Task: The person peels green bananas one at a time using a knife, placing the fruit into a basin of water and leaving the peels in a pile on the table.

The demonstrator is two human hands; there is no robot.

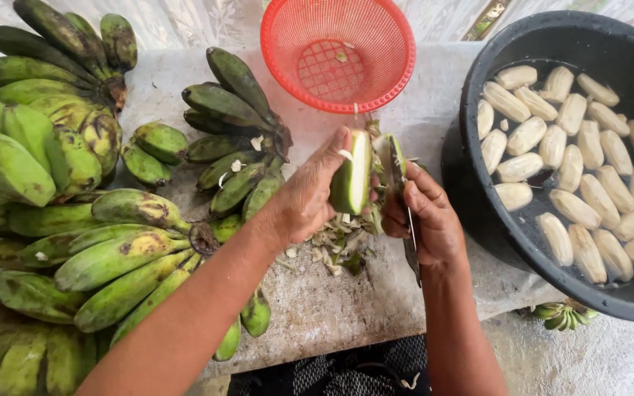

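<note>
The rough grey table (346, 308) carries green banana bunches (111, 257), peel scraps (335, 249), a red strainer (337, 51).

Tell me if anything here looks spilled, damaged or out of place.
Green and pale peel scraps lie strewn on the grey worktop below the left hand, which holds a half-peeled green banana. The round red plastic colander sits tilted. Several unpeeled green bananas have dark blotches. Nothing else stands out.
</note>
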